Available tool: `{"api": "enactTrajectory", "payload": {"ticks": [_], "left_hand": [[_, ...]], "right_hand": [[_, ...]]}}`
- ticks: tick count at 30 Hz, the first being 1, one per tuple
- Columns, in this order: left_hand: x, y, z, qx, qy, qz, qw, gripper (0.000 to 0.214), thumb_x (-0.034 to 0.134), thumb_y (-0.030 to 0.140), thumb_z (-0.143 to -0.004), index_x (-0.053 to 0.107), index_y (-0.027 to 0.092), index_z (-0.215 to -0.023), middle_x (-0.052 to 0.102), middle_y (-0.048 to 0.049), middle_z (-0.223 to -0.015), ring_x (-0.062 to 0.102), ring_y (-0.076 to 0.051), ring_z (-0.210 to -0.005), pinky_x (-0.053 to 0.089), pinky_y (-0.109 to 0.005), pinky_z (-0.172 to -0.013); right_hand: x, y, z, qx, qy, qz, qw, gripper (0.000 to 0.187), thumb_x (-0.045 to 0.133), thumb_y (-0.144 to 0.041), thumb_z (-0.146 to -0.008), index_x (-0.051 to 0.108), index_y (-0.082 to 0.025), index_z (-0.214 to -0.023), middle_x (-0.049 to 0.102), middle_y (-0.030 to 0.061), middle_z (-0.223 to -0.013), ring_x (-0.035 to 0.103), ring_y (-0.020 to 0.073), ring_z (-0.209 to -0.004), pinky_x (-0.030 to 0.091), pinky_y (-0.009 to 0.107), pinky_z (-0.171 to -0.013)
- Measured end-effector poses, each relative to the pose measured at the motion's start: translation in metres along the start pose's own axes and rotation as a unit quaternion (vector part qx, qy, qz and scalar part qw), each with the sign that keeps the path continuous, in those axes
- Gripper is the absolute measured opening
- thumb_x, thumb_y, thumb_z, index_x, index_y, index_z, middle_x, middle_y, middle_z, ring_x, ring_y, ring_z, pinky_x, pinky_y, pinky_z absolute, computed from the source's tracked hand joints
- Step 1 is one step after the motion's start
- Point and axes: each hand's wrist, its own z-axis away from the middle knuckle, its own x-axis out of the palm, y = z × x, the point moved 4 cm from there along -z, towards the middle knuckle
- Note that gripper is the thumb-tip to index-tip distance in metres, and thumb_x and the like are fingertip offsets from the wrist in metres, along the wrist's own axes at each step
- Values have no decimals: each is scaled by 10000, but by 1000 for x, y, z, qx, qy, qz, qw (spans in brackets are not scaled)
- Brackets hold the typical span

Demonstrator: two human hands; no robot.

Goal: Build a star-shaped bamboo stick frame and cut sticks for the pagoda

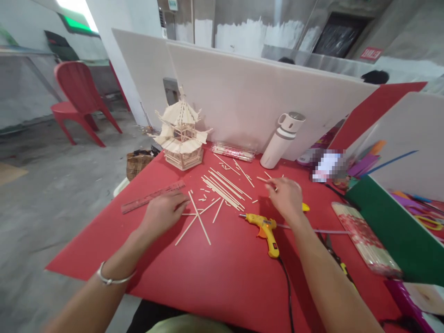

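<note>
My left hand (163, 212) is closed, its fingertips beside a star of crossed wooden sticks (197, 214) lying flat on the red table. Whatever those fingers may pinch is hidden. Between the fingers of my right hand (287, 195) is a short wooden stick (262, 179), pointing left. Below that hand lies a yellow glue gun (261, 224), its nozzle toward the crossed sticks. A row of loose sticks (225, 188) and several short cut pieces (204, 198) are spread between my hands. A red ruler (149, 198) lies just beyond my left hand.
A wooden stick pagoda model (182, 134) stands at the back left. Behind are a white thermos (282, 141) and a packet of sticks (234, 151). A larger stick packet (367, 238), pliers (335, 259) and the gun's black cable (287, 286) lie right. White boards (249, 88) wall the back.
</note>
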Motion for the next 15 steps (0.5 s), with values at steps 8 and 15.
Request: {"api": "enactTrajectory", "payload": {"ticks": [8, 15], "left_hand": [[5, -25, 0, -57, 45, 40, 997, 284, 509, 317, -933, 768, 211, -885, 783, -71, -993, 715, -209, -832, 491, -280, -710], [12, -50, 18, -111, 45, 97, 988, 271, 533, 306, -900, 762, 186, -821, 780, -69, -907, 695, -212, -794, 483, -301, -707]], "right_hand": [[31, -127, 44, -308, -197, -84, 927, 147, 787, -177, -832, 782, -277, -940, 671, 14, -890, 613, 175, -907, 398, 268, -704], [59, -134, 16, -375, -301, -66, 874, 85, 850, -276, -801, 767, -266, -821, 614, -7, -864, 567, 140, -881, 328, 249, -652]]}}
